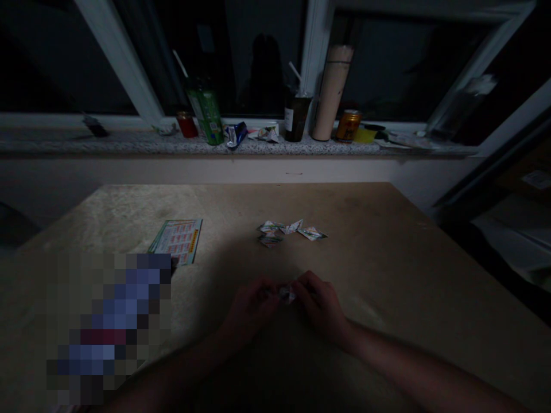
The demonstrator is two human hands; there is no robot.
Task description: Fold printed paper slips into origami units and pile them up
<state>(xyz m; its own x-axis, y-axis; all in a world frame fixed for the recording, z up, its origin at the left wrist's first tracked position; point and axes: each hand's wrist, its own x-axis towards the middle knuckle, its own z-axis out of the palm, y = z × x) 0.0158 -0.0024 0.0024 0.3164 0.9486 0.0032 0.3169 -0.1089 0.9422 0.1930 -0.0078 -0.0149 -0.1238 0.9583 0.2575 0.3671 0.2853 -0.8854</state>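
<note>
Low over the near middle of the table, my left hand (258,298) and my right hand (321,301) come together around a small piece of folded paper (287,294). The fingers of both hands are closed on it, one hand at each side. Dim light hides its exact shape. Several folded pieces of printed paper (313,233) lie beyond my hands in a loose cluster. To the left, a flat printed sheet or booklet (179,238) with rows of red and white boxes rests on the table (370,241).
A blurred-out blue item (124,304) lies at the left, beside my left forearm. Along the granite windowsill (258,148) stand a green bottle (209,115), a dark cup with a straw (296,117), a tall pinkish flask (332,94) and an orange can (348,126).
</note>
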